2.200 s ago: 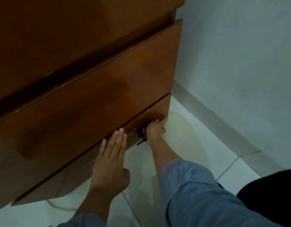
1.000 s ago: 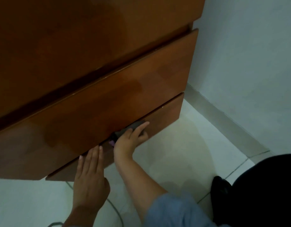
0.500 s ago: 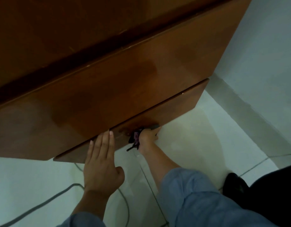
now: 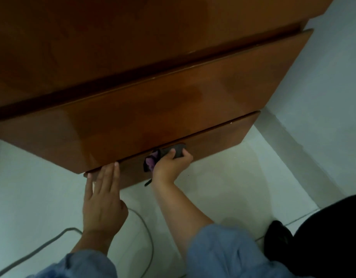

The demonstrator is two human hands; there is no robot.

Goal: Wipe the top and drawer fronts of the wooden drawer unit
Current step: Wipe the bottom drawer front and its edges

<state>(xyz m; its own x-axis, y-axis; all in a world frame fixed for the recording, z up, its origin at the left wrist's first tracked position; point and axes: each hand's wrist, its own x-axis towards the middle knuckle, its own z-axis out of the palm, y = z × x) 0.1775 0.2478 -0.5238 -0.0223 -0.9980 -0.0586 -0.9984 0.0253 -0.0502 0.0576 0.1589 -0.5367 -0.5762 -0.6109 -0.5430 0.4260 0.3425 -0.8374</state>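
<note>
Right hand (image 4: 170,166) presses cloth (image 4: 165,155) against bottom drawer front (image 4: 217,140).

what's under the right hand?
A dark cloth with a purple patch, gripped by the right hand against the bottom drawer front. The wood beneath it is covered.

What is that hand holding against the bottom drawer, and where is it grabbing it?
The right hand grips a dark cloth bunched around its middle, pressing it on the bottom drawer front. The left hand holds nothing.
</note>
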